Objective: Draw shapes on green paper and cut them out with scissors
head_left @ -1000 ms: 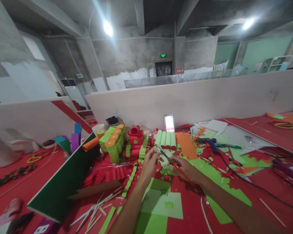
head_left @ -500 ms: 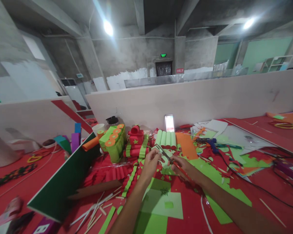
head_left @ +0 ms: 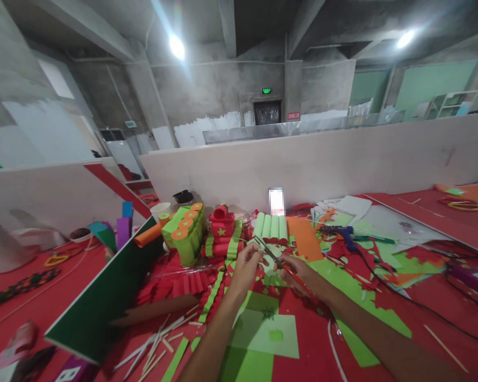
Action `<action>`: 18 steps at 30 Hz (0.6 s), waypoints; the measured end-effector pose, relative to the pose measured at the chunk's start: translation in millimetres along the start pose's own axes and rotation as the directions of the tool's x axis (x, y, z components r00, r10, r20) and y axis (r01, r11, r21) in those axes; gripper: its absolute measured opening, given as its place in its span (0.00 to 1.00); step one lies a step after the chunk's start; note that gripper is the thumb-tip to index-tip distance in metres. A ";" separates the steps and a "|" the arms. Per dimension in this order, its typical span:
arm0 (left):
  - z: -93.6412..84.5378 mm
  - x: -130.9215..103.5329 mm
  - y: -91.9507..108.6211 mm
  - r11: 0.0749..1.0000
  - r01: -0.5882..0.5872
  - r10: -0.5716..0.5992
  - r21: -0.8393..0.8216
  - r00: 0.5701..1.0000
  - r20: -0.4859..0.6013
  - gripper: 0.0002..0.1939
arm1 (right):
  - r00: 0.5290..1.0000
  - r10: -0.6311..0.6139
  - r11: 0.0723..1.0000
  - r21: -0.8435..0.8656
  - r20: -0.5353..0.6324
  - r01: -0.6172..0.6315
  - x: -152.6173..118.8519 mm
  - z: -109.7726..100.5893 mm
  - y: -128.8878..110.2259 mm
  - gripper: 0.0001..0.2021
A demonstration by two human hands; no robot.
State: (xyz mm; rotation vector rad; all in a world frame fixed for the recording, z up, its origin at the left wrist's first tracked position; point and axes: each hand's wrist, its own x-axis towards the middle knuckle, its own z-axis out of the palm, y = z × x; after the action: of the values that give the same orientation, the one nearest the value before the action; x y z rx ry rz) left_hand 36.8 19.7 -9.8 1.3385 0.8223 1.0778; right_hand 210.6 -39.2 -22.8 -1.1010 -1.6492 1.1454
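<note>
My right hand (head_left: 297, 271) is closed around the red handles of a pair of scissors (head_left: 270, 249), whose blades point up and left toward my left fingers. My left hand (head_left: 250, 261) is pinched just left of the blades; whatever it holds is too small to make out. Behind the hands stand pale green paper rolls (head_left: 271, 227) side by side. To their left is a red paper model (head_left: 222, 232) with green bands and a star. Below the hands lies a pale green sheet (head_left: 284, 337) with a small green piece on it.
Green paper rolls with orange tops (head_left: 187, 233) stand at left, near a dark green board (head_left: 103, 297). Thin sticks (head_left: 153, 345) lie in front. Right are an orange sheet (head_left: 305, 239), a blue glue gun (head_left: 348, 236) with its cord, and green scraps (head_left: 354, 307). A phone (head_left: 276, 200) leans on the partition.
Almost nothing differs. Both hands and the scissors stay in nearly the same place.
</note>
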 end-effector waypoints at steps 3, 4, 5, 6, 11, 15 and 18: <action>0.4 0.2 0.4 1.000 0.001 -0.001 0.000 1.000 -0.001 0.10 | 1.000 0.005 1.000 0.005 0.000 -0.005 0.5 0.0 1.8 0.25; 0.6 0.2 0.6 1.000 0.005 -0.005 0.000 1.000 -0.001 0.10 | 1.000 0.005 1.000 0.007 0.004 -0.005 0.5 0.1 2.0 0.25; 0.8 0.1 0.7 1.000 0.010 -0.010 0.000 1.000 -0.001 0.10 | 1.000 0.003 1.000 0.010 0.007 -0.003 0.3 0.1 2.1 0.25; 1.0 0.0 0.8 1.000 0.012 -0.012 -0.001 1.000 -0.002 0.10 | 1.000 -0.002 1.000 0.012 0.008 0.002 0.0 0.2 2.0 0.24; 1.1 -0.7 0.8 1.000 -0.007 0.007 -0.015 1.000 0.000 0.10 | 1.000 0.000 1.000 0.016 0.005 0.000 -0.1 0.2 0.4 0.23; 0.5 -0.7 0.4 1.000 -0.012 0.012 -0.019 1.000 0.016 0.10 | 1.000 -0.028 1.000 0.011 0.007 0.028 1.6 -0.4 0.1 0.22; 0.2 -0.4 -0.2 1.000 -0.005 0.006 -0.027 1.000 0.011 0.10 | 0.998 -0.062 0.998 -0.012 -0.005 0.062 2.2 -0.8 0.5 0.22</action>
State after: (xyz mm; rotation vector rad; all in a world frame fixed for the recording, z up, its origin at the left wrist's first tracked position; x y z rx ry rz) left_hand 36.9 19.3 -10.0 1.3239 0.7939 1.0811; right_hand 210.8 -36.8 -22.8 -1.0527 -1.6764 1.0931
